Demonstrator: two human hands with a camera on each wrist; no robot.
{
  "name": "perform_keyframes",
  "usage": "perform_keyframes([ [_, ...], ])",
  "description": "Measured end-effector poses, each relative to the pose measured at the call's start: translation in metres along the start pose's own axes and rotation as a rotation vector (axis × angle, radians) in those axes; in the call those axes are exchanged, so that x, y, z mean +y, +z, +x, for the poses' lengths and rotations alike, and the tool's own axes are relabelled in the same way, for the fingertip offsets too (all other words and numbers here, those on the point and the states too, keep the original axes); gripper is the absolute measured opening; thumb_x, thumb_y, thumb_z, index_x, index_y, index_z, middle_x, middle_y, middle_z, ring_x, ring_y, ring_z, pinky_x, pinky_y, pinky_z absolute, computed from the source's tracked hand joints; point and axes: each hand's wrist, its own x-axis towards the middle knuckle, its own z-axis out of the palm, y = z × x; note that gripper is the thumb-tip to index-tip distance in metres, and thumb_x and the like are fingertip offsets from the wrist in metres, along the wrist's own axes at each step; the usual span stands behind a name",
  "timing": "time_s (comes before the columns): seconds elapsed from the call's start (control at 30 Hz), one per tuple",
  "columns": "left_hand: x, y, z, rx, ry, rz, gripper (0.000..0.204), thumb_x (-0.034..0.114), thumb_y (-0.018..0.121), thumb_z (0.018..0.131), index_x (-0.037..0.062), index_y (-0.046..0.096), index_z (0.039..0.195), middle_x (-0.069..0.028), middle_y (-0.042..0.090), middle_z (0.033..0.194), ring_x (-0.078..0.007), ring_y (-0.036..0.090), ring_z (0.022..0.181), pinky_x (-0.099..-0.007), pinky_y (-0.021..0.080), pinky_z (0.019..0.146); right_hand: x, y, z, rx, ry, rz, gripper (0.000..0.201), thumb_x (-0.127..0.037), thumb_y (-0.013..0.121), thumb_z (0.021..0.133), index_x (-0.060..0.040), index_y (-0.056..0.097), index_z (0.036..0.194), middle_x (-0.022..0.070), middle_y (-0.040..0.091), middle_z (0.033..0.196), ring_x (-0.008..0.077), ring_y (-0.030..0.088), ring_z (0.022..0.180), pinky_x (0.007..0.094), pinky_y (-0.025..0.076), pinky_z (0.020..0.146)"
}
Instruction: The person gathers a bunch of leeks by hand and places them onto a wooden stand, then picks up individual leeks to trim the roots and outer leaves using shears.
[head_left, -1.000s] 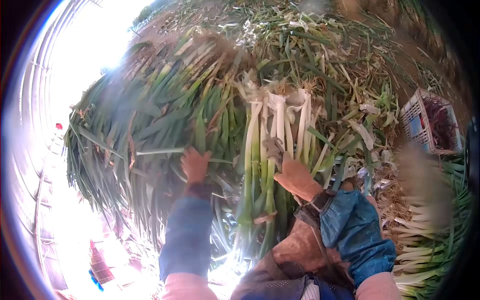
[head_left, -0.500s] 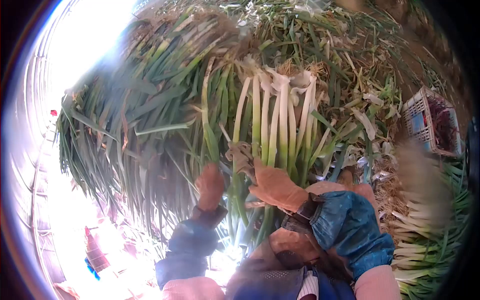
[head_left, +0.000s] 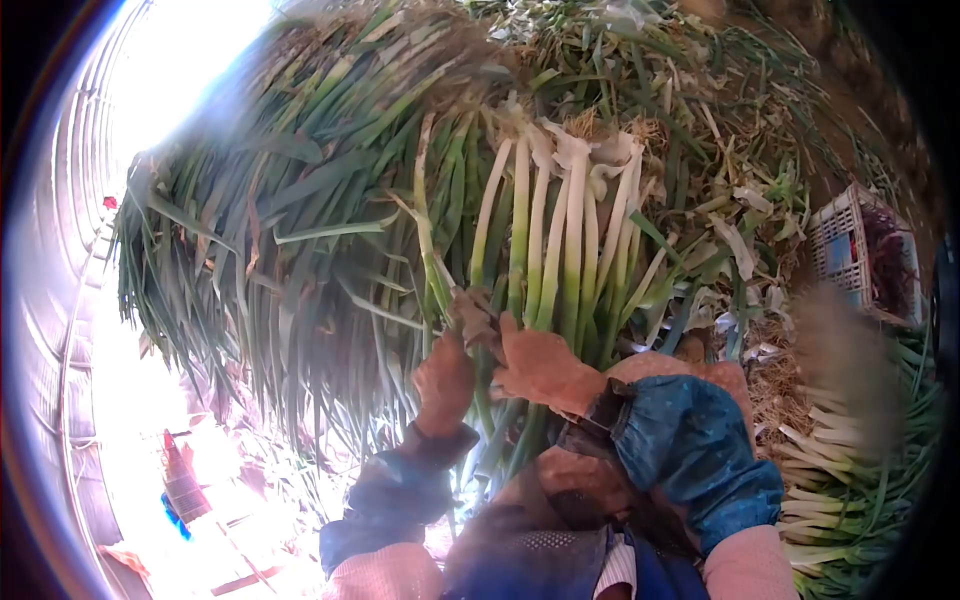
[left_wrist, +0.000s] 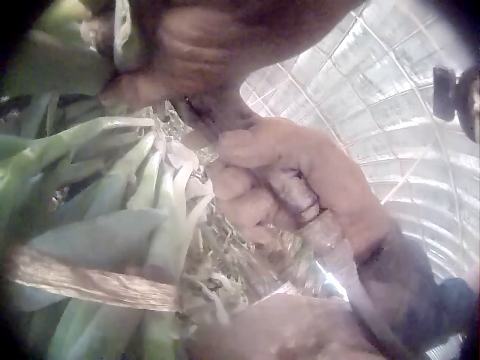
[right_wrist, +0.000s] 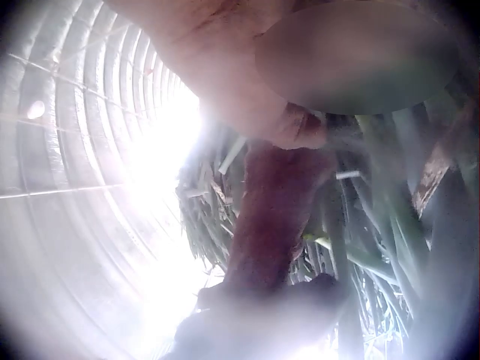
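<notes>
In the head view my left hand [head_left: 443,385] grips a green onion [head_left: 424,215] by its leafy part, its pale stem pointing away over the pile. Close beside it, my right hand [head_left: 545,372] has a dirt-grey object [head_left: 475,312] at its fingers, right by that stem. In the left wrist view the fingers [left_wrist: 251,206] of my right hand curl round the grey piece [left_wrist: 292,187]; I cannot tell what it is. Several clean white-stemmed green onions [head_left: 575,240] lie side by side just beyond my right hand, roots away from me.
A large heap of unpeeled green onions [head_left: 300,220] fills the left. Leaf scraps and husks [head_left: 740,250] litter the right. A white plastic crate [head_left: 840,240] stands farther right, above a row of green onions [head_left: 830,510]. A ribbed tunnel wall [right_wrist: 75,135] runs along the left.
My left hand has gone from lying on the heap to gripping a green onion and moved right. My right hand has shifted left and nearer to me, and the two hands have come together.
</notes>
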Motion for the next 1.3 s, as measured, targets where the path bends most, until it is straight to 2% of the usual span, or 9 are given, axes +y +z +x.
perform_keyframes([
  [0.3, 0.006, 0.001, -0.032, -0.010, 0.050, -0.011, 0.022, 0.008, 0.055, 0.075, 0.0065, 0.054, 0.097, -0.0156, 0.061, 0.085, -0.0374, 0.060, 0.075, -0.0472, 0.046, 0.061, -0.008, -0.005, -0.007, -0.011, 0.036, -0.015, 0.048, -0.017, 0.056, 0.073, 0.0106, 0.039, 0.108, 0.0259, 0.061, 0.080, 0.0409, 0.061, 0.076, 0.0474, 0.049, 0.068],
  [0.4, 0.004, 0.016, -0.064, -0.193, 0.078, -0.054, 0.019, 0.013, 0.057, 0.076, 0.0069, 0.058, 0.094, -0.0137, 0.061, 0.082, -0.0338, 0.062, 0.073, -0.0455, 0.048, 0.063, 0.000, -0.004, -0.005, 0.027, 0.035, -0.020, 0.048, -0.019, 0.057, 0.073, 0.0092, 0.039, 0.107, 0.0263, 0.061, 0.080, 0.0419, 0.060, 0.075, 0.0479, 0.048, 0.068],
  [0.5, -0.028, 0.016, -0.046, -0.615, 0.294, -0.153, 0.024, 0.028, 0.057, 0.081, 0.0108, 0.061, 0.097, -0.0110, 0.063, 0.083, -0.0310, 0.061, 0.077, -0.0419, 0.048, 0.067, 0.010, 0.000, -0.007, 0.094, 0.053, -0.018, 0.051, -0.023, 0.060, 0.073, 0.0077, 0.038, 0.107, 0.0260, 0.060, 0.079, 0.0435, 0.059, 0.075, 0.0483, 0.047, 0.068],
  [0.53, -0.016, -0.012, -0.033, -0.349, 0.344, -0.290, 0.030, 0.038, 0.060, 0.079, 0.0107, 0.062, 0.092, -0.0105, 0.064, 0.083, -0.0299, 0.061, 0.079, -0.0410, 0.047, 0.068, 0.011, -0.002, -0.009, 0.089, 0.059, -0.009, 0.051, -0.023, 0.060, 0.073, 0.0076, 0.038, 0.107, 0.0259, 0.060, 0.079, 0.0434, 0.059, 0.075, 0.0484, 0.047, 0.068],
  [0.57, 0.005, -0.036, -0.008, -0.453, -0.090, -0.237, 0.032, 0.038, 0.060, 0.079, 0.0083, 0.062, 0.090, -0.0124, 0.062, 0.088, -0.0319, 0.059, 0.082, -0.0426, 0.046, 0.070, 0.012, -0.005, -0.011, 0.085, 0.063, -0.002, 0.050, -0.022, 0.060, 0.073, 0.0074, 0.038, 0.106, 0.0259, 0.060, 0.079, 0.0434, 0.059, 0.075, 0.0485, 0.047, 0.068],
  [0.7, -0.020, 0.021, 0.088, 0.213, 0.078, -0.184, 0.035, 0.031, 0.061, 0.078, 0.0005, 0.055, 0.093, -0.0227, 0.056, 0.092, -0.0398, 0.055, 0.086, -0.0470, 0.044, 0.075, 0.010, -0.019, -0.014, 0.079, 0.058, -0.007, 0.041, -0.016, 0.056, 0.073, 0.0095, 0.041, 0.102, 0.0242, 0.060, 0.081, 0.0400, 0.061, 0.075, 0.0471, 0.049, 0.066],
  [1.1, -0.034, 0.058, 0.109, 0.253, -0.195, -0.179, 0.037, 0.011, 0.065, 0.070, 0.0044, 0.046, 0.101, -0.0229, 0.054, 0.095, -0.0430, 0.054, 0.088, -0.0491, 0.044, 0.070, -0.003, -0.019, -0.026, -0.024, 0.058, -0.017, 0.062, -0.019, 0.057, 0.073, 0.0179, 0.032, 0.116, 0.0240, 0.062, 0.080, 0.0383, 0.062, 0.076, 0.0432, 0.049, 0.069],
  [1.2, -0.051, 0.070, 0.101, 0.129, -0.059, -0.411, 0.031, 0.012, 0.064, 0.072, 0.0041, 0.048, 0.098, -0.0230, 0.057, 0.086, -0.0441, 0.055, 0.083, -0.0499, 0.042, 0.067, 0.000, -0.018, -0.028, -0.006, 0.053, -0.009, 0.059, -0.019, 0.057, 0.073, 0.0172, 0.033, 0.114, 0.0234, 0.062, 0.079, 0.0382, 0.062, 0.075, 0.0429, 0.050, 0.068],
  [1.3, -0.024, 0.055, 0.067, 0.231, 0.085, -0.377, 0.027, 0.014, 0.063, 0.073, 0.0035, 0.049, 0.094, -0.0226, 0.059, 0.080, -0.0447, 0.055, 0.080, -0.0503, 0.041, 0.066, 0.003, -0.013, -0.025, 0.013, 0.047, -0.042, 0.056, -0.018, 0.056, 0.073, 0.0156, 0.035, 0.113, 0.0234, 0.062, 0.078, 0.0380, 0.063, 0.075, 0.0423, 0.050, 0.067],
])
